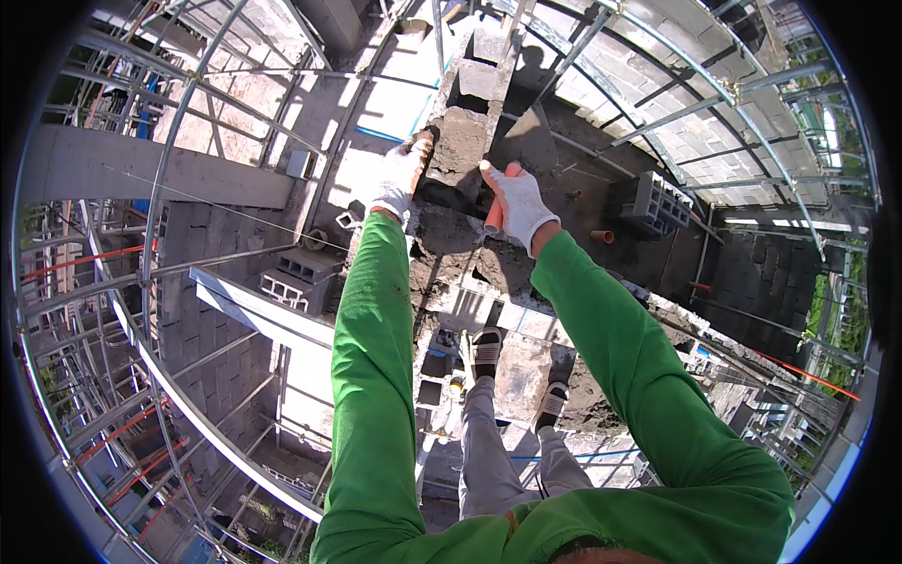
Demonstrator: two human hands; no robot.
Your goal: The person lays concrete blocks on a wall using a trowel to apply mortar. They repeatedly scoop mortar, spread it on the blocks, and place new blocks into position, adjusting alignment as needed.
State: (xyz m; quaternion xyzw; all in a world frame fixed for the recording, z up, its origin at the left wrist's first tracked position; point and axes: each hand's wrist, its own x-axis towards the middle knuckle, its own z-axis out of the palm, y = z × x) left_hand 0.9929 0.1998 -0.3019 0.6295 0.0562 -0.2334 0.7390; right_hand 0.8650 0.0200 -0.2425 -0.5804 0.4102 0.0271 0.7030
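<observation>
Both my hands wear white gloves and reach out over a narrow block wall. My left hand (404,174) has its soiled fingers bent against the left edge of a mortar-covered concrete block (459,139). On the other side of that block, my right hand (521,199) is closed round a short orange plastic pipe (493,218). The pipe stands up from beside the wall, its lower end hidden. Between my hands and body, wet grey mortar (442,230) lies along the wall top. A dark hollow shows just below the block.
Metal scaffold tubes (178,150) surround me. Hollow blocks are stacked at the right (658,205) and left (299,280). Another orange pipe stub (602,237) stands at the right. A taut string (254,218) crosses on the left. My sandalled feet (487,352) stand on the masonry.
</observation>
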